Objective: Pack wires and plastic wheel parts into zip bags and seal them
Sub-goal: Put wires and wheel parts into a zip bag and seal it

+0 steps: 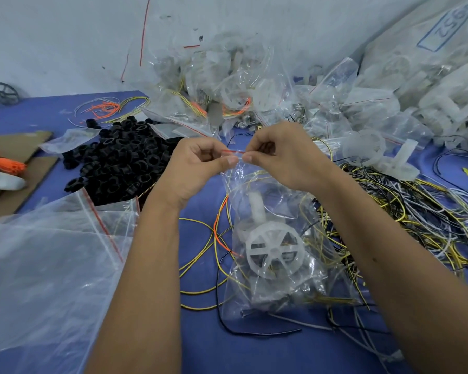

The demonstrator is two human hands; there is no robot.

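A blue desk (200, 346) fills the frame, seen from above, with a pale wall behind it. At the far left edge, a bundle of orange sticks (3, 161) lies on brown cardboard (19, 147). Below that, in the lower left, a stack of empty clear bags (46, 265) with red seal lines spreads across the desk. Above them, left of centre, sits a heap of small black plastic rings (119, 160), and behind it a few loose orange and yellow wires (111, 106).

In the centre, two bare forearms reach in from the bottom edge. The left hand (197, 163) and the right hand (276, 155) are close together, each with thumb and fingers curled, pinching the red-striped top edge of a clear zip bag (276, 265). The bag hangs from the hands down to the desk at centre frame. Inside it, a translucent white spoked wheel part (274, 249) and thin yellow and black wires are visible.

Behind the hands, upper centre, lies a mound of filled bags (227, 85). To the right, a tangle of yellow, black and white wires (416, 217) covers the desk, with more white wheel parts (376, 152) above it.
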